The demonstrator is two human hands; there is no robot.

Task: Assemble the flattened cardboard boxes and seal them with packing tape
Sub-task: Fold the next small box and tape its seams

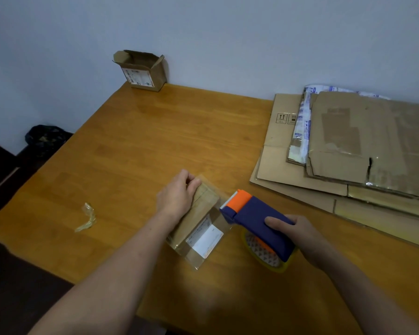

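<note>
Left hand (177, 197) curls over the far end of the box (200, 213), holding it down near the front of the surface (155, 141). Right hand (298, 235) grips a blue-and-orange dispenser (257, 213), its teeth just beside the box. A tape scrap (87, 217) lies well left, an open box (143, 73) stands by the wall, and flat cardboard (363, 141) is stacked at right. The box is small, brown and closed, with a white label under clear tape.

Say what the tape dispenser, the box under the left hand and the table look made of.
Tape dispenser: likely plastic, matte blue body, orange head. Box: brown cardboard, glossy clear tape and a white label on it. Table: wood or veneer, smooth orange-brown, plank grain showing.
</note>
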